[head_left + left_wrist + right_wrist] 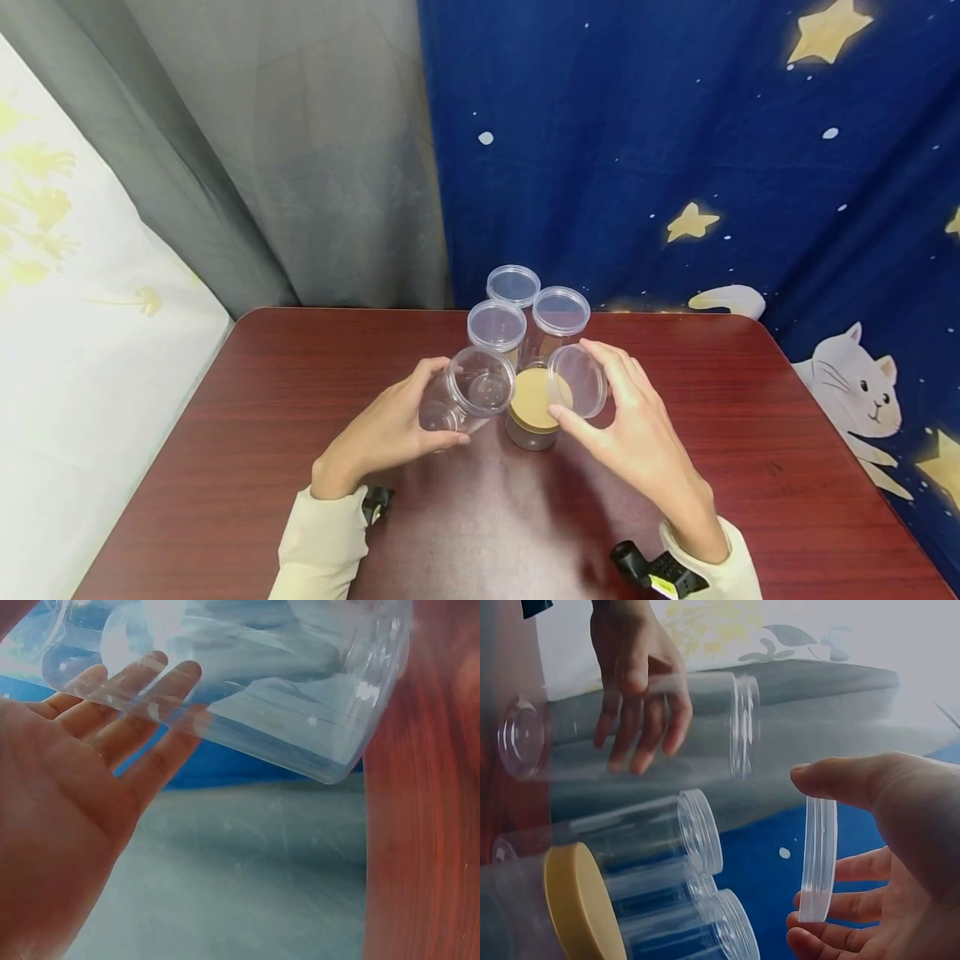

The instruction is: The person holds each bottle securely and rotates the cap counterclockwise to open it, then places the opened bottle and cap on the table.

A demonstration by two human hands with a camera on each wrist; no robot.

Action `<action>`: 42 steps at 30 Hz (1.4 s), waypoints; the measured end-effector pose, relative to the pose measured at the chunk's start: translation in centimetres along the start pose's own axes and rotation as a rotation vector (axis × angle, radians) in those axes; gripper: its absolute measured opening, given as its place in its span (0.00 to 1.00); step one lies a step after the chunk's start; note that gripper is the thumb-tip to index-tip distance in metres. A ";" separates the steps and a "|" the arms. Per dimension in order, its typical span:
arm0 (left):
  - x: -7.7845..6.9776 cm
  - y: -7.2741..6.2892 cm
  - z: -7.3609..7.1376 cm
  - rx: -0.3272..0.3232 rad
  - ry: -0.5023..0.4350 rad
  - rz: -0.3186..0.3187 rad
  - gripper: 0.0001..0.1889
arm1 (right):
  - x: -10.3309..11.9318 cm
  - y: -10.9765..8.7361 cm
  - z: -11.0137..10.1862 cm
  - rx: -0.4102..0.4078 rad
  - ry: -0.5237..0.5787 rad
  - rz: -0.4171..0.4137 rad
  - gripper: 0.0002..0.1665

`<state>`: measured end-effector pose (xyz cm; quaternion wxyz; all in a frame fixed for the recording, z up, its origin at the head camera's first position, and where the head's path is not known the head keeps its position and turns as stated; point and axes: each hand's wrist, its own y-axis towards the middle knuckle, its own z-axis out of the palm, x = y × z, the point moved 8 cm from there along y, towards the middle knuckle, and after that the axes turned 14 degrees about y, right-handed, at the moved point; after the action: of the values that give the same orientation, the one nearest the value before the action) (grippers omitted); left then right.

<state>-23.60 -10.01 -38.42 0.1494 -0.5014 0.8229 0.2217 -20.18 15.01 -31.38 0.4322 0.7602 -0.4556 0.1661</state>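
My left hand (390, 429) grips a clear plastic jar (480, 387) around its side, its uncovered mouth tilted toward the camera. Seen from the left wrist, the fingers (150, 712) lie along the jar's transparent wall. In my right hand (633, 417) is a clear round lid (581, 383), pinched at its rim between thumb and fingers. The right wrist view shows this lid (817, 859) edge-on, apart from the jar (705, 724). Below and between the hands stands a shorter jar with a yellow-gold lid (534, 398), partly overlapped by the clear lid in the head view.
Behind the gold-lidded jar, three tall clear jars with clear lids stand close together: one at the left (497, 325), one at the right (561, 311) and one at the back (513, 285). They are on a reddish-brown table (315, 383). A blue curtain (600, 167) hangs beyond its far edge.
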 end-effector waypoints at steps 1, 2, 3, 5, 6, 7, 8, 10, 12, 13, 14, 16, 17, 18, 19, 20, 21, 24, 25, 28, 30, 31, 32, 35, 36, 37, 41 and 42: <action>0.2 -0.1 -0.2 -0.011 -0.004 -0.002 0.47 | -0.1 0.0 -0.2 -0.006 -0.002 0.006 0.47; 0.4 -0.1 -0.4 -0.020 -0.011 -0.003 0.47 | -0.2 0.1 -0.3 -0.012 -0.001 0.010 0.47; 0.7 -0.2 -0.6 -0.028 -0.018 -0.007 0.47 | -0.4 0.1 -0.4 -0.016 -0.002 0.015 0.47; 1.1 -0.2 -0.9 -0.048 -0.031 -0.009 0.48 | -0.6 0.1 -0.6 -0.022 -0.004 0.025 0.47; 1.3 -0.2 -1.0 -0.057 -0.035 -0.012 0.47 | -0.6 0.1 -0.7 -0.025 -0.005 0.028 0.46; 1.5 -0.2 -1.1 -0.068 -0.038 -0.017 0.47 | -0.7 0.1 -0.8 -0.027 -0.005 0.029 0.46; 1.8 -0.2 -1.2 -0.078 -0.041 -0.026 0.47 | -0.8 0.1 -0.8 -0.028 -0.005 0.031 0.46; 2.2 -0.2 -1.4 -0.101 -0.046 -0.042 0.47 | -0.9 0.2 -0.9 -0.030 -0.010 0.036 0.46; 2.6 -0.1 -1.5 -0.121 -0.053 -0.063 0.47 | -1.1 0.2 -1.0 -0.031 -0.017 0.043 0.46; 2.8 -0.1 -1.5 -0.130 -0.055 -0.075 0.48 | -1.3 0.2 -1.1 -0.030 -0.020 0.049 0.47; 3.0 -0.1 -1.5 -0.138 -0.060 -0.083 0.48 | -1.3 0.2 -1.2 -0.031 -0.022 0.056 0.47; 3.3 -0.1 -1.6 -0.159 -0.060 -0.097 0.48 | -1.5 0.2 -1.3 -0.032 -0.028 0.065 0.48; 3.4 -0.1 -1.7 -0.170 -0.061 -0.104 0.47 | -1.6 0.2 -1.4 -0.034 -0.026 0.066 0.48; 3.6 -0.1 -1.7 -0.182 -0.060 -0.110 0.47 | -1.7 0.3 -1.5 -0.037 -0.026 0.067 0.47; 3.8 -0.1 -1.8 -0.192 -0.060 -0.117 0.47 | -1.8 0.3 -1.5 -0.040 -0.026 0.066 0.47; 4.0 -0.1 -1.9 -0.202 -0.061 -0.122 0.47 | -1.9 0.3 -1.6 -0.043 -0.024 0.065 0.47; 4.2 -0.1 -2.0 -0.213 -0.061 -0.127 0.47 | -2.0 0.3 -1.7 -0.045 -0.023 0.063 0.47; 4.8 -0.2 -2.3 -0.239 -0.067 -0.146 0.47 | -2.5 0.4 -2.0 -0.049 -0.020 0.068 0.47; 5.0 -0.2 -2.4 -0.250 -0.068 -0.155 0.47 | -2.7 0.5 -2.0 -0.049 -0.018 0.072 0.48; 5.5 -0.4 -2.8 -0.288 -0.075 -0.175 0.46 | -3.2 0.5 -2.3 -0.049 -0.011 0.086 0.49; 6.0 -0.4 -3.0 -0.321 -0.079 -0.194 0.45 | -3.5 0.6 -2.4 -0.047 -0.004 0.093 0.49; 6.2 -0.4 -3.1 -0.335 -0.085 -0.204 0.45 | -3.7 0.6 -2.5 -0.046 -0.003 0.096 0.49; 6.4 -0.4 -3.1 -0.350 -0.094 -0.215 0.45 | -3.8 0.7 -2.5 -0.044 -0.001 0.098 0.48; 7.0 -0.5 -3.2 -0.389 -0.129 -0.247 0.45 | -4.3 0.7 -2.6 -0.040 0.005 0.105 0.47; 7.2 -0.5 -3.2 -0.398 -0.139 -0.257 0.45 | -4.5 0.7 -2.7 -0.039 0.005 0.109 0.47; 7.4 -0.5 -3.2 -0.407 -0.151 -0.265 0.45 | -4.7 0.8 -2.7 -0.038 0.007 0.114 0.47; 8.0 -0.6 -3.1 -0.438 -0.177 -0.307 0.45 | -5.4 0.8 -2.8 -0.032 0.003 0.130 0.47; 8.1 -0.6 -3.0 -0.444 -0.181 -0.315 0.45 | -5.5 0.9 -2.8 -0.030 0.001 0.132 0.48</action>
<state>-26.79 -17.98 -39.77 0.1414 -0.6218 0.6493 0.4145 -23.42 20.14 -32.92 0.4318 0.7220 -0.5070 0.1878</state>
